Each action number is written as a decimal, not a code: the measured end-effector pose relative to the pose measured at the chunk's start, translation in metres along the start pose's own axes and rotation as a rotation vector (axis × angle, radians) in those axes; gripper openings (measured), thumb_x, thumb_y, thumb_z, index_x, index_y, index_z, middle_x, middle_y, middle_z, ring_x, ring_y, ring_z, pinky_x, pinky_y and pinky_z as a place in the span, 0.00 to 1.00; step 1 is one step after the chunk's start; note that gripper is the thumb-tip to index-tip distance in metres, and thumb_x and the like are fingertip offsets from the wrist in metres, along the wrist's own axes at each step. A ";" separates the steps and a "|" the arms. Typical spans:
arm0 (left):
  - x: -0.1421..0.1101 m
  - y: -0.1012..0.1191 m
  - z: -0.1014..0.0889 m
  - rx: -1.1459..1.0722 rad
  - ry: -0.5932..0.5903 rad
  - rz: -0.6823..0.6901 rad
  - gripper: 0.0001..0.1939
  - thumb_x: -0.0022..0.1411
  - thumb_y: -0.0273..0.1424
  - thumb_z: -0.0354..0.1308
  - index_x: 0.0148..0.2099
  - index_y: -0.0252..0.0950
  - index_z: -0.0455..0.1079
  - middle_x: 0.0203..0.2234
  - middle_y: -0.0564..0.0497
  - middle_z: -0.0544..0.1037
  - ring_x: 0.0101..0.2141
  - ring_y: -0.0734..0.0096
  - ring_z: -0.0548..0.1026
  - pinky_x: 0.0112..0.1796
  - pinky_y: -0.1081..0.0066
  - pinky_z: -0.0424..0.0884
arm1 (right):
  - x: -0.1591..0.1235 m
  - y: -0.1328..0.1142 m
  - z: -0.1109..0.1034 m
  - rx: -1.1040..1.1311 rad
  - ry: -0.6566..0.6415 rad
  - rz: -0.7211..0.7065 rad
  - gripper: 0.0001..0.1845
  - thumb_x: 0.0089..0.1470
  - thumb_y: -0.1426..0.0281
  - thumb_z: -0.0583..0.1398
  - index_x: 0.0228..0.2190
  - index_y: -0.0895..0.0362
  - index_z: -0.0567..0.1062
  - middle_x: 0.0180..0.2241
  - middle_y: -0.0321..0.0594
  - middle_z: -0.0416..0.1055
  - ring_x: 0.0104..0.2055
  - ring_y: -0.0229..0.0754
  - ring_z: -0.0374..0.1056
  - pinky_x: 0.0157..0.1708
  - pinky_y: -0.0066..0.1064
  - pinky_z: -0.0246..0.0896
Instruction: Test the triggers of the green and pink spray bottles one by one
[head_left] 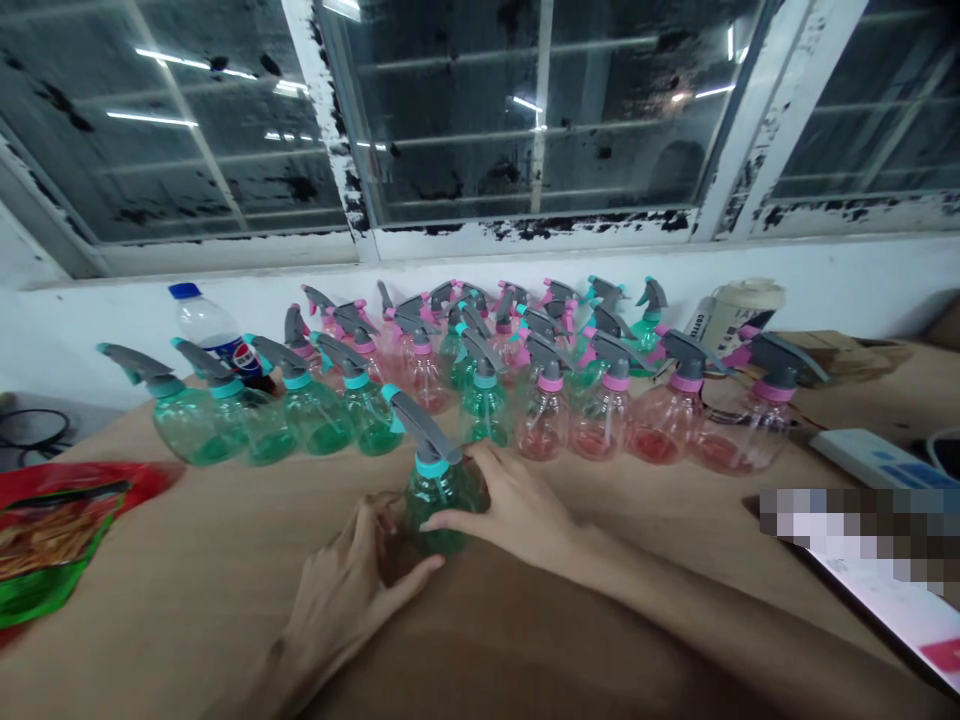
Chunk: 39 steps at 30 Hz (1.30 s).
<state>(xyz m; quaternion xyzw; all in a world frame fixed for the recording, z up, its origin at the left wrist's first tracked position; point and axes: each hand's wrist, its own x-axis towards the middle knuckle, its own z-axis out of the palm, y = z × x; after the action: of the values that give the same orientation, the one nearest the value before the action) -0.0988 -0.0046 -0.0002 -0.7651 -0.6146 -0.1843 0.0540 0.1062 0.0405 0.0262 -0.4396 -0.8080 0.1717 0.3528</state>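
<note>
Green spray bottle: it is probably light, a bit bendy and maybe slippery, so its round belly looks best to hold. It is see-through, with a grey top and a blue-green neck and tip. It stands on the desk, well in from the far edge. The right hand grips its side. The left hand is partly open beside it.
</note>
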 end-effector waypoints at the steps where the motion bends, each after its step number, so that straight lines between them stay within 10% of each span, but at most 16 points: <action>1: 0.002 0.002 0.000 0.044 0.014 -0.029 0.27 0.55 0.54 0.48 0.46 0.37 0.57 0.29 0.50 0.72 0.23 0.63 0.74 0.18 0.71 0.62 | 0.003 0.000 0.003 0.003 0.005 -0.002 0.33 0.43 0.45 0.59 0.40 0.59 0.68 0.41 0.47 0.71 0.42 0.50 0.68 0.40 0.37 0.64; 11: 0.029 -0.006 0.004 0.106 0.066 -0.083 0.29 0.60 0.49 0.47 0.57 0.39 0.53 0.47 0.42 0.66 0.39 0.56 0.75 0.27 0.65 0.72 | 0.005 0.009 -0.017 0.012 -0.053 -0.024 0.41 0.45 0.45 0.57 0.54 0.56 0.61 0.51 0.49 0.66 0.53 0.53 0.62 0.48 0.44 0.60; 19: 0.062 -0.004 0.001 0.278 0.070 -0.056 0.30 0.62 0.49 0.46 0.56 0.31 0.58 0.46 0.38 0.67 0.45 0.50 0.70 0.39 0.58 0.69 | 0.002 0.045 -0.057 -0.026 0.028 0.174 0.20 0.53 0.55 0.55 0.41 0.56 0.72 0.32 0.41 0.75 0.33 0.43 0.72 0.34 0.35 0.66; 26: 0.084 0.004 -0.004 0.316 -0.031 -0.075 0.31 0.63 0.50 0.42 0.56 0.30 0.58 0.38 0.40 0.74 0.36 0.49 0.75 0.33 0.60 0.69 | 0.022 0.035 -0.047 -0.103 0.041 0.212 0.32 0.51 0.57 0.56 0.53 0.64 0.65 0.27 0.45 0.75 0.29 0.49 0.71 0.33 0.41 0.65; 39: 0.104 0.003 0.008 0.295 -0.067 -0.190 0.38 0.62 0.50 0.42 0.63 0.26 0.46 0.23 0.40 0.77 0.28 0.46 0.77 0.28 0.61 0.66 | 0.064 0.032 -0.018 -0.183 0.133 0.292 0.37 0.52 0.55 0.54 0.55 0.69 0.58 0.50 0.63 0.65 0.46 0.60 0.67 0.37 0.46 0.64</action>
<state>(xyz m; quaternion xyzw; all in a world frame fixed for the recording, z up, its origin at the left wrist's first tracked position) -0.0758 0.0926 0.0289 -0.6932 -0.7058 -0.0709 0.1277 0.1145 0.1105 0.0463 -0.5928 -0.7228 0.1172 0.3352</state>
